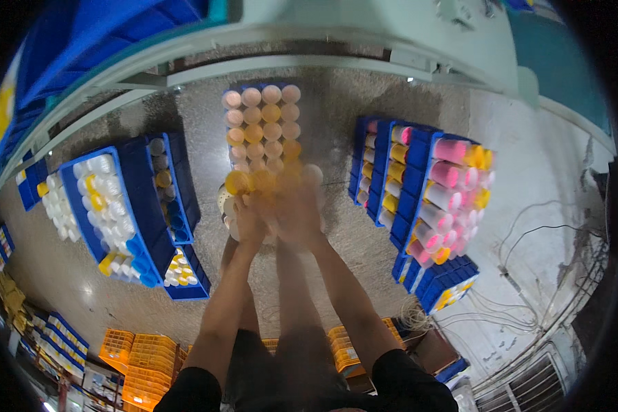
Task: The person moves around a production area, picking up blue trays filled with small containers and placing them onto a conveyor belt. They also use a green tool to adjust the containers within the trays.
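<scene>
In front of me are rows of round-ended cylinders [272,130], pale pink and yellow, with a blue crate edge showing behind them. A looser row of larger-looking ones lies along their near side. My left hand [249,218] is at the left end of this row, its fingers closed against a yellow cylinder [237,182]. How firmly it grips is hard to see. Beside it, to the right, my right hand [299,214] is smeared by motion over the near row, close to a whitish cylinder [312,175]. Its fingers cannot be made out.
Blue crates [159,237] of white, yellow and blue pieces stand at left. More blue crates [420,147], holding pink, white and yellow cylinders, stand at right. Orange crates [151,364] are behind me. A pale curved frame [364,63] crosses the far side; cables [522,312] lie at right.
</scene>
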Action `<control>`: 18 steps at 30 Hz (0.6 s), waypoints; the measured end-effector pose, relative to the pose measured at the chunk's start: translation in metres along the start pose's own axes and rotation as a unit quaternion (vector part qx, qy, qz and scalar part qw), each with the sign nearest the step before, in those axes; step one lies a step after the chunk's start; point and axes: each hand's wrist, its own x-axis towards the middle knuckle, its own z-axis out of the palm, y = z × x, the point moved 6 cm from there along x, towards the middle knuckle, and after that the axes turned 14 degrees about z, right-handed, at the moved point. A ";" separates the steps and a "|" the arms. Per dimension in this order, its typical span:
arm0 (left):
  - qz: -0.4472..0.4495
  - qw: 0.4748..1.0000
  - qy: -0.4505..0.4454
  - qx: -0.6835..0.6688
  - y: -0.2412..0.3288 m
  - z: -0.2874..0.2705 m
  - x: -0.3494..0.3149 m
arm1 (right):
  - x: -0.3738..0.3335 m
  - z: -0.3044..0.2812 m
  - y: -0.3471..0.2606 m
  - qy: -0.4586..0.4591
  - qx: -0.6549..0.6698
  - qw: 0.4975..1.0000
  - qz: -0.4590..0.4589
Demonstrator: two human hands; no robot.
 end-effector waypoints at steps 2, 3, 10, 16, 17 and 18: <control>0.012 0.998 0.049 -0.029 -0.047 0.044 0.019 | 0.044 0.045 0.024 -0.004 -0.002 1.000 0.002; 0.012 0.997 0.071 -0.039 -0.068 0.059 0.029 | 0.063 0.065 0.035 -0.001 -0.005 1.000 0.005; -0.040 0.996 0.035 -0.067 -0.133 0.092 0.054 | 0.143 0.159 0.111 -0.024 0.280 0.956 0.079; 0.047 0.991 -0.090 -0.087 -0.119 0.104 0.057 | 0.127 0.138 0.082 -0.004 0.161 0.986 -0.034; -0.007 0.989 -0.129 -0.074 -0.120 0.104 0.053 | 0.121 0.132 0.077 -0.027 0.132 0.991 0.016; -0.027 0.988 -0.142 -0.058 -0.113 0.097 0.051 | 0.107 0.116 0.069 -0.022 0.093 0.995 0.030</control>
